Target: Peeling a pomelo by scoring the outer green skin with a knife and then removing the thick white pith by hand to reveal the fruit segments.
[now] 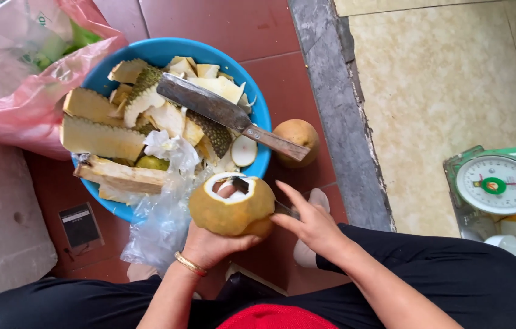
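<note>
A red-tiled floor point(221, 24) lies beneath the seated person. Nearest, the left hand point(212, 244) cups a round yellowish fruit point(233, 207) from below, its top cut open. The right hand point(309, 222) grips a small tool point(239, 184) whose tip sits in the opening. Beyond, a blue basin point(255, 100) holds rind scraps, with a cleaver point(227, 116) lying across them. Another fruit point(297, 137) sits just beside the basin.
</note>
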